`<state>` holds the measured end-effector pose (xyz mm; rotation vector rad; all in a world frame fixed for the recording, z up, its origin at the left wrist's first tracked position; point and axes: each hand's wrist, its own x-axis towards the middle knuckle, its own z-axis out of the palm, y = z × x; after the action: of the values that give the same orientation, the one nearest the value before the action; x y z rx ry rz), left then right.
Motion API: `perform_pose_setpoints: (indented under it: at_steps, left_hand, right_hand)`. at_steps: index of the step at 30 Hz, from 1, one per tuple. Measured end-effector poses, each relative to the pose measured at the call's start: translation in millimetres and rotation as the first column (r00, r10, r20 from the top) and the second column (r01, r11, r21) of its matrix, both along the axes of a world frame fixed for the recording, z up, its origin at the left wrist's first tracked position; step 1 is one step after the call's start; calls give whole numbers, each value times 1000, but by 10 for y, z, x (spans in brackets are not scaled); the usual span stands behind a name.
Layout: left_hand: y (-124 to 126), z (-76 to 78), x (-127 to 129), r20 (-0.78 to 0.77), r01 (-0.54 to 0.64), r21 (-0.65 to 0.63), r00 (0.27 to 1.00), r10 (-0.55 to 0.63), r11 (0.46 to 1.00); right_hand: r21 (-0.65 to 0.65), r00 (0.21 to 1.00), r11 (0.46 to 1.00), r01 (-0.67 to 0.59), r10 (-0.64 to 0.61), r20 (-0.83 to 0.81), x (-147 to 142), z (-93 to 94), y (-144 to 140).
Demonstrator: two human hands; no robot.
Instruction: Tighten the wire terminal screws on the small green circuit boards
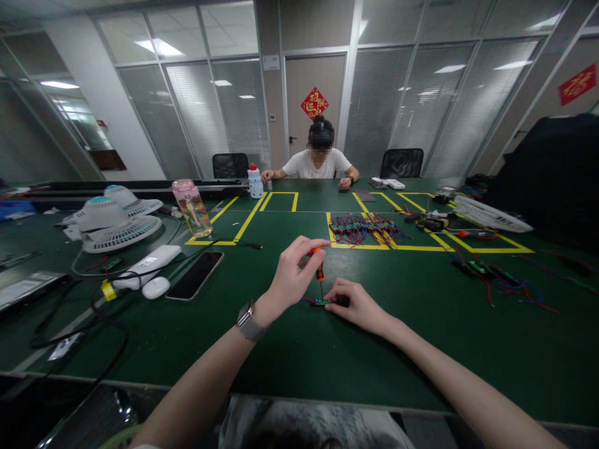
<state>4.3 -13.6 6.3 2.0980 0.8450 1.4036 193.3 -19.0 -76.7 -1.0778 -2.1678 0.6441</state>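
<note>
An orange and black screwdriver (pixel 320 273) stands upright in front of me, its tip down on a small green circuit board (pixel 319 303). My left hand (pixel 296 269) is closed around the top of its handle. Low on the table, my right hand (pixel 352 303) pinches the right end of the board between thumb and fingers. Red and blue wires come out of the board's left end. Just where the tip meets the board is too small to make out.
Beyond my hands lies a row of wired boards (pixel 367 228) inside yellow tape. A phone (pixel 195 275), a white earbud case (pixel 156 287), a pink-lidded bottle (pixel 191 209) and fans (pixel 112 224) stand left. Loose wired boards (pixel 486 271) lie right. Another person (pixel 318 159) sits opposite.
</note>
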Motion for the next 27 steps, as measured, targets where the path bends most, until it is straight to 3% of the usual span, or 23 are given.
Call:
perform_pose_setpoints:
  at_steps: [7,14,24,27]
  left_hand:
    - [-20,33,9,-36,-11,133,999,15,991]
    - [-22,-9,15,-23,-66,158,997,70,985]
    - [-23,-40,18,-2,-18,105,1000,18,994]
    - [-1,-48,16,-15,-84,165,996,88,983]
  right_hand:
    - [-6,1000,1000,0,-1,-4,2,-11,8]
    - [-13,1000,1000,3,-3,-5,-13,4,-12]
    - [-14,1000,1000,13,-13,19,-19,40,-28]
    - [-19,1000,1000,12,-12,23,-20,38,-24]
